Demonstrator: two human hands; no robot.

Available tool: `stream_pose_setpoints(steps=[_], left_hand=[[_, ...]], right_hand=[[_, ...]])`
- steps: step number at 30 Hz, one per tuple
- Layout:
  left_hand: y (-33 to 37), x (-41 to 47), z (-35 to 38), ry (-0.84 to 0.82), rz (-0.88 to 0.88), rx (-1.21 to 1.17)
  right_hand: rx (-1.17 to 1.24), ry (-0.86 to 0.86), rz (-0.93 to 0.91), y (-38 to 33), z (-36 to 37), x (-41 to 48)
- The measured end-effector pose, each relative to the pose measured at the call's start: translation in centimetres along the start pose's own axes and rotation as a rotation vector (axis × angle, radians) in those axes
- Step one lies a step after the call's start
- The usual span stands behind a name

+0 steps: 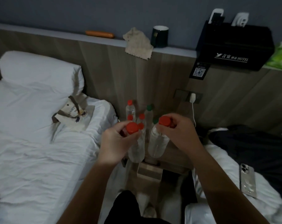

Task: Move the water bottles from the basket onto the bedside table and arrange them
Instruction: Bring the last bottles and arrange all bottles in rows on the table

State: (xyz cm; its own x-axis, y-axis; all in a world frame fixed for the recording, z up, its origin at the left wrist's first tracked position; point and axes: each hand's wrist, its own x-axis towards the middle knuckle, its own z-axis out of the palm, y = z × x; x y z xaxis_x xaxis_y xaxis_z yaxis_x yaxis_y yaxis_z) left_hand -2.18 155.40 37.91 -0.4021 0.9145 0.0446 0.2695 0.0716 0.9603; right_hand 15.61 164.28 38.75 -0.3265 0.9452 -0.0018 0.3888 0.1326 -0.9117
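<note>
My left hand (116,143) grips the neck of a clear red-capped water bottle (137,149), just under its cap. My right hand (177,133) holds a second clear red-capped bottle (158,143) the same way. Both bottles hang upright over the front of the wooden bedside table (174,157) between the two beds. Behind them several more bottles stand on the table, some with red caps (130,109) and some with green caps (149,110). A small cloth bag (74,113) with brown handles lies on the left bed; whether it is the basket I cannot tell.
White beds flank the table; the right one holds a phone (247,180) and dark clothing (253,143). A charger (192,97) with a white cable hangs from the wall socket. The headboard ledge carries a mug (159,36), a cloth, an orange object and a black box (234,46).
</note>
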Motion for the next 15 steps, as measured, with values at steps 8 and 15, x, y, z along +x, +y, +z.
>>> stream_pose_setpoints(steps=[8,15], left_hand=[[1.7,12.5,-0.6,0.01,0.186,0.144],[1.2,25.5,-1.9,-0.084,0.315,0.191]], right_hand=[[-0.053,0.048,-0.056,-3.0,0.3,10.5],[-0.07,0.098,0.003,-5.1,2.4,20.6]])
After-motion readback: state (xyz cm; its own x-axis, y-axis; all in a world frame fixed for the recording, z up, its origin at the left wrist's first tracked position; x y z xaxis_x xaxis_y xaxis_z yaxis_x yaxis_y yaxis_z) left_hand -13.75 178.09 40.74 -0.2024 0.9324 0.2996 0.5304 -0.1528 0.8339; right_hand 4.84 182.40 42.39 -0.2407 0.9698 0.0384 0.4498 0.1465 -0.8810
